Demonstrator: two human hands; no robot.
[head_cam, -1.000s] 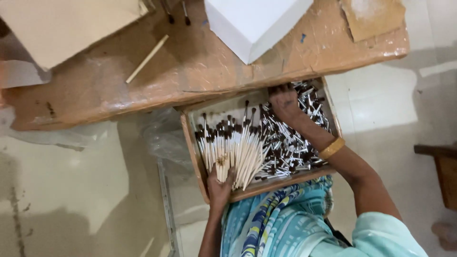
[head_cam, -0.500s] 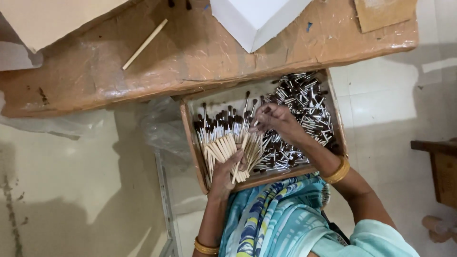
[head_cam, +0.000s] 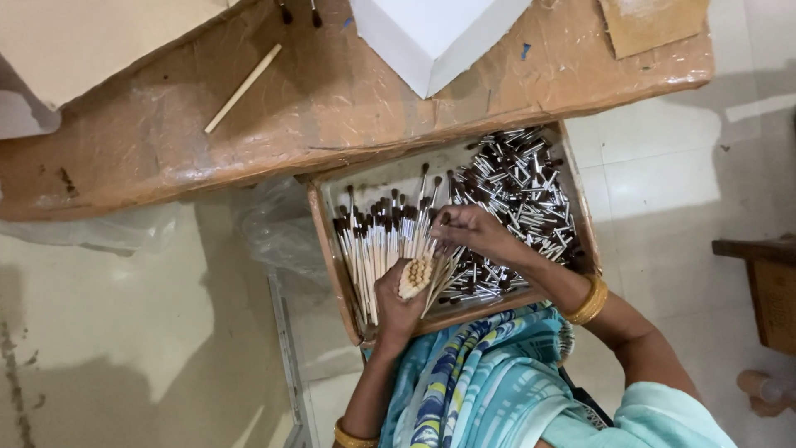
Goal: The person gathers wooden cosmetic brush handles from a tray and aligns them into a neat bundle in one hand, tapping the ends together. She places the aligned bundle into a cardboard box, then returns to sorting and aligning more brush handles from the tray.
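Observation:
A shallow cardboard tray (head_cam: 325,249) rests on my lap, half under the table edge. Its left side holds small brushes with pale wooden handles and dark tips (head_cam: 373,241), laid in a row. Its right side holds a heap of loose dark and silver brush heads (head_cam: 522,191). My left hand (head_cam: 398,303) grips a fanned bundle of brushes (head_cam: 417,275) by the handle ends. My right hand (head_cam: 477,232) reaches over the tray and pinches the upper ends of that bundle, a gold bangle on its wrist.
A worn brown table (head_cam: 332,108) wrapped in plastic film spans the top, with a single wooden stick (head_cam: 243,88), a white box (head_cam: 435,33) and cardboard sheets on it. Clear plastic (head_cam: 265,232) lies left of the tray. A dark wooden stool (head_cam: 767,282) stands at right.
My right hand left the heap of brush heads at the tray's right and came to the bundle. My left hand lifted and turned the bundle, its handle ends now facing up.

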